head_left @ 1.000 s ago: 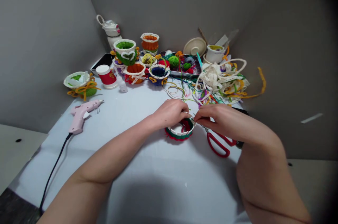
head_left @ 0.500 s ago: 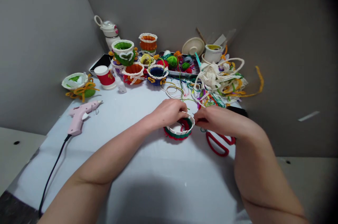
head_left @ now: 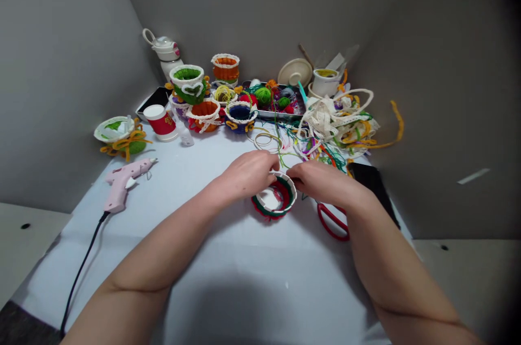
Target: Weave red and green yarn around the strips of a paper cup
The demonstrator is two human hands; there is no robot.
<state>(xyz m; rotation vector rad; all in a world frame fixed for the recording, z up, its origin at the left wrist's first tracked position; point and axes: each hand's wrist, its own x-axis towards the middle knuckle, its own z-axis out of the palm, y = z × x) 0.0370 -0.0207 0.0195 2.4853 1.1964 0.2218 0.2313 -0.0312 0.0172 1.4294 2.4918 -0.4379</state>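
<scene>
Cup (head_left: 280, 211), red and green below white rim, on table (head_left: 309, 285) between hands; left hand (head_left: 251, 172) pinching its far rim; right hand (head_left: 319, 179) just beside its right side, fingers curled, cannot tell if pinching anything; scissors (head_left: 321, 216) right, partly hidden by right forearm; glue gun (head_left: 119, 187) left

No words, brand names or numbers can be read. A gold mark (head_left: 169, 119) stands on the red band of the paper cup (head_left: 158, 118), too small to make out. Behind the cup and to its right, a white heart (head_left: 192, 87) sits on the front of the green pot (head_left: 195, 99), a sign without lettering.
</scene>
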